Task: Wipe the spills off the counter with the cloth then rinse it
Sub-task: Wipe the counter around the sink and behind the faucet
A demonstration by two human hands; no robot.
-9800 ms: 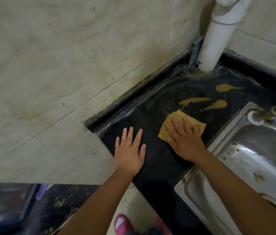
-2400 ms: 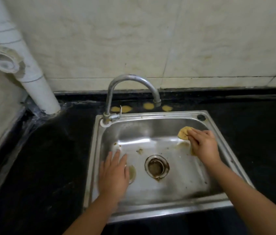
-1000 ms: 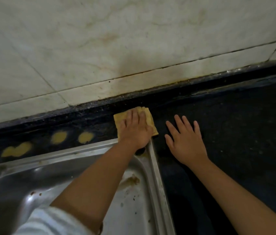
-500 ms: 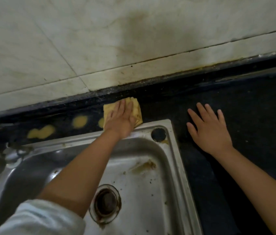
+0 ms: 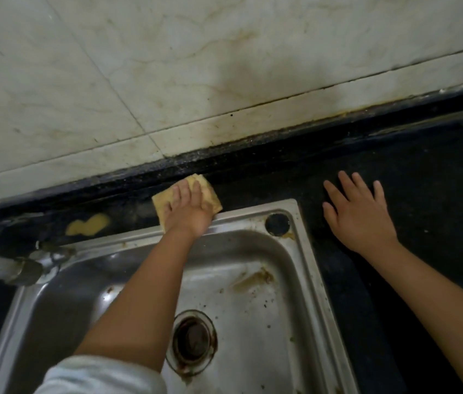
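Your left hand point(image 5: 189, 213) lies flat, fingers straight, pressing the yellow cloth point(image 5: 213, 198) onto the black counter point(image 5: 438, 194) strip between the sink point(image 5: 305, 268) rim and the wall, hiding most of the cloth. A yellow spill point(image 5: 88, 224) sits left of it; the faucet point(image 5: 2, 265) is cut off at the frame's left edge. Your right hand point(image 5: 359, 216) rests open, fingers spread, on bare counter right of the sink.
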